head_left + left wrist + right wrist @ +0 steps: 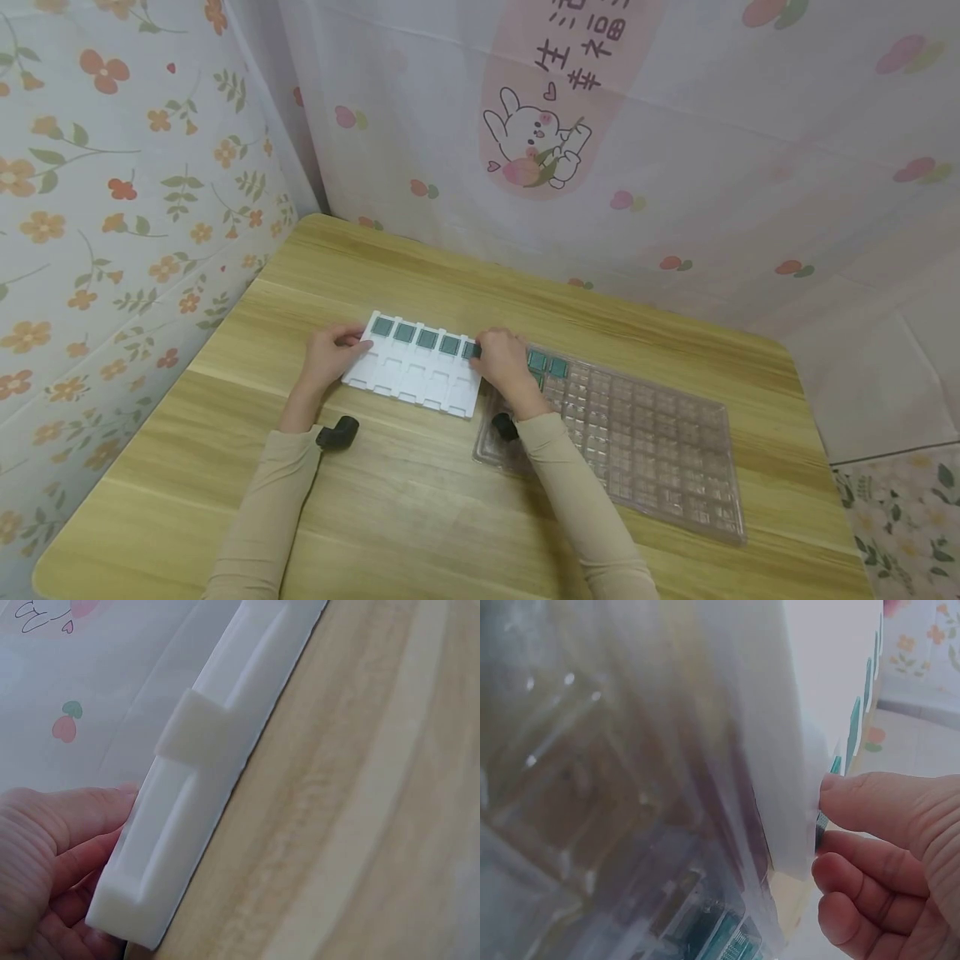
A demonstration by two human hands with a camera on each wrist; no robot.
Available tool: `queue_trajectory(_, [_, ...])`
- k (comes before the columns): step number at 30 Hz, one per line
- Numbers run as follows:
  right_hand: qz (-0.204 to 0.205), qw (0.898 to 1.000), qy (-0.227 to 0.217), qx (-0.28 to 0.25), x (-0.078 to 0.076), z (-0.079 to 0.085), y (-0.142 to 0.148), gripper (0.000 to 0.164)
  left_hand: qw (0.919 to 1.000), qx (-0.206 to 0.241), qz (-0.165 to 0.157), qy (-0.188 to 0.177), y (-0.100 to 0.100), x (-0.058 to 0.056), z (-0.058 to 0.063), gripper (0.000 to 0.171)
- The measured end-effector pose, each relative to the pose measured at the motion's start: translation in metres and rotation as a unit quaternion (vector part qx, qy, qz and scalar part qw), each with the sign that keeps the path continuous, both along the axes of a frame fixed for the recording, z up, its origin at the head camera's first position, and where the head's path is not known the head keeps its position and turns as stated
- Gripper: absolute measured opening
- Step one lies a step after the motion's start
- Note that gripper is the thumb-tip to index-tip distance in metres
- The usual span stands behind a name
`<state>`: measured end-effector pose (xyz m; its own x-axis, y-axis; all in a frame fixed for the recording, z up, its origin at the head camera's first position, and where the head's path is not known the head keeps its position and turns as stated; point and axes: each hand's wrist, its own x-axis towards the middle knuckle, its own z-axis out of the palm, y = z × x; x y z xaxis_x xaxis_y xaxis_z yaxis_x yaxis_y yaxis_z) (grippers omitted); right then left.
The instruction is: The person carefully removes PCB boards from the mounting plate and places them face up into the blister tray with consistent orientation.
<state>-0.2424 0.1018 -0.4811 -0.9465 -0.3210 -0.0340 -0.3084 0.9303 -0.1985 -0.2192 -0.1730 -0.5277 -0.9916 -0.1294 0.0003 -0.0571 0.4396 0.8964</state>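
Observation:
A white plastic tray (pixel 420 375) with shallow slots lies on the wooden table, a row of several small green square chips (pixel 427 338) along its far side. My left hand (pixel 330 358) grips the tray's left end, thumb on the near face and fingers behind, as the left wrist view shows. At the tray's far right corner, my right hand (pixel 504 362) pinches a green chip (pixel 821 829) between thumb and index finger at the last slot. The fingertips partly hide that chip. In the right wrist view the white tray (pixel 780 735) stands beside the thumb.
A clear blister tray (pixel 660 442) with many pockets lies to the right, partly under my right forearm. Several green chips (pixel 557 367) sit in its far left pockets. Black wrist-worn devices (pixel 339 433) show by both wrists. Printed curtains (pixel 420 108) hang behind and left of the table.

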Motion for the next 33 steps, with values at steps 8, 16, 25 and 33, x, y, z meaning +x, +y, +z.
queue_trajectory(8, [0.000,1.000,-0.008,0.002,-0.0006,0.0011,0.0005,0.027,1.0000,-0.005,0.002,-0.002,0.0004,-0.0005,0.0006,0.034])
queue_trajectory(16, [-0.001,1.000,-0.003,-0.001,0.0001,0.0002,0.0008,0.026,1.0000,-0.006,0.003,-0.001,0.0005,-0.0006,-0.0005,0.034])
queue_trajectory(25, [0.000,1.000,0.010,-0.008,0.0014,-0.0013,0.0024,0.026,1.0000,-0.004,-0.001,-0.003,0.0006,-0.0004,-0.0009,0.034])
queue_trajectory(33, [-0.001,1.000,0.015,-0.014,0.0005,-0.0036,0.0042,0.027,1.0000,-0.003,0.000,-0.002,0.0014,0.0011,0.0026,0.033])
